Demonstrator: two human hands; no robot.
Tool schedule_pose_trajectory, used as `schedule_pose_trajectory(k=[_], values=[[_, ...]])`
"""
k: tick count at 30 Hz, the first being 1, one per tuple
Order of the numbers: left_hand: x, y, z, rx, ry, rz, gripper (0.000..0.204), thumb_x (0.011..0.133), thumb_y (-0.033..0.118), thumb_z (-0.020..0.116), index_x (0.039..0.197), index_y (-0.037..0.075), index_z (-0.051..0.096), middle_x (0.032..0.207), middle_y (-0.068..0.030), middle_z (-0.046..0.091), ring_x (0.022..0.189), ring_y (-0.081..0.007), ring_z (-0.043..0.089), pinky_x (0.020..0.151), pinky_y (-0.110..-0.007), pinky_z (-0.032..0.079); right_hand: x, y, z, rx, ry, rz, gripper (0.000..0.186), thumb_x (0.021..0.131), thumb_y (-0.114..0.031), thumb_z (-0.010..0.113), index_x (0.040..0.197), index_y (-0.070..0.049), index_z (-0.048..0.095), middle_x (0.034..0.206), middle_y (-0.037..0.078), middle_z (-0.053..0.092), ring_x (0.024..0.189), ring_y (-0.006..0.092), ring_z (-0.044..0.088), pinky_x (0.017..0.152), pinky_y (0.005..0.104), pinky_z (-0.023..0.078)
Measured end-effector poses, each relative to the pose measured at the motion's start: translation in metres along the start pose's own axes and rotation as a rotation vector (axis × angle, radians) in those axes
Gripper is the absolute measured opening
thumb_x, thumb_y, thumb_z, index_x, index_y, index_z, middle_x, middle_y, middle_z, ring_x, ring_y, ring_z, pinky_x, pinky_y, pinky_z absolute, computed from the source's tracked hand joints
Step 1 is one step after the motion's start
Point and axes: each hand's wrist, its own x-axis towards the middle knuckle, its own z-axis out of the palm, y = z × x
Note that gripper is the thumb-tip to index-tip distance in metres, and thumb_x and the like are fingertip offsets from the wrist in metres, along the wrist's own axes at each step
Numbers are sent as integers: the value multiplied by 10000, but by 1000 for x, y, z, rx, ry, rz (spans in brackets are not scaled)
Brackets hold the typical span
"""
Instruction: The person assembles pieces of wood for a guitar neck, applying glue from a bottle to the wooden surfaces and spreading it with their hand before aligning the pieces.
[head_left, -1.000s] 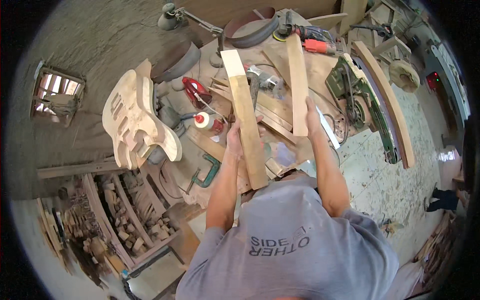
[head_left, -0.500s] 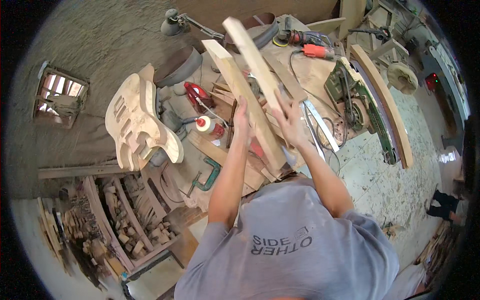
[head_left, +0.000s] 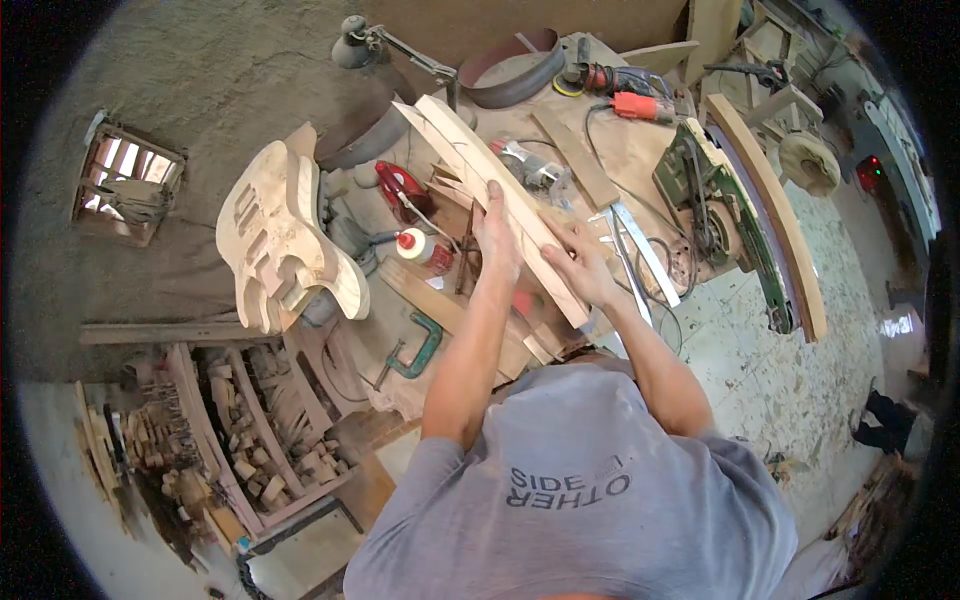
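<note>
Pale, unpainted guitar bodies (head_left: 290,228) stand well left of the left grip (head_left: 500,230), with a green C-clamp (head_left: 425,352) and a red-capped bottle (head_left: 424,250) nearer it on the table (head_left: 632,153). Above the table, that grip pinches two wooden strips (head_left: 520,207) laid lengthwise together, thumb on the upper face, while the right grip (head_left: 580,266) pinches their opposite side, closer to the wearer's body. Just right of it lies a silver straight-edged tool (head_left: 646,252), a green machine (head_left: 752,222) farther right.
</note>
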Motion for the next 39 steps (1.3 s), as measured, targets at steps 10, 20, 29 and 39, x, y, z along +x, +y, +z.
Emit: schedule_pose_trajectory(k=[10,20,29,39], values=[[-7,1,7,77,43,50,656,969,340,649,1470,5,391,1392,-137,509,1218,-248,535,1003,-366,454,-1,20,6,149,10,27,557,943,-350,648,1462,-202,511,961,71,424,894,192,462,829,280,381],[-19,-2,13,143,22,126,646,991,372,604,1452,-28,390,1396,-138,504,1220,-244,524,1035,-356,416,11,15,9,123,45,-32,558,932,-308,666,1450,-155,525,1008,96,448,979,204,468,895,301,386],[-27,1,13,188,95,156,690,971,396,634,1463,-21,390,1403,-133,514,1224,-239,533,1031,-349,425,24,7,17,318,-2,-41,540,950,-273,654,1455,-140,517,1084,91,497,1061,192,501,946,301,406],[-26,3,11,288,76,227,703,972,420,616,1414,-94,430,1366,-223,541,1211,-282,544,1026,-364,426,41,-5,14,163,14,-54,585,936,-326,655,1476,-174,489,1111,114,509,1140,231,496,1013,338,374]])
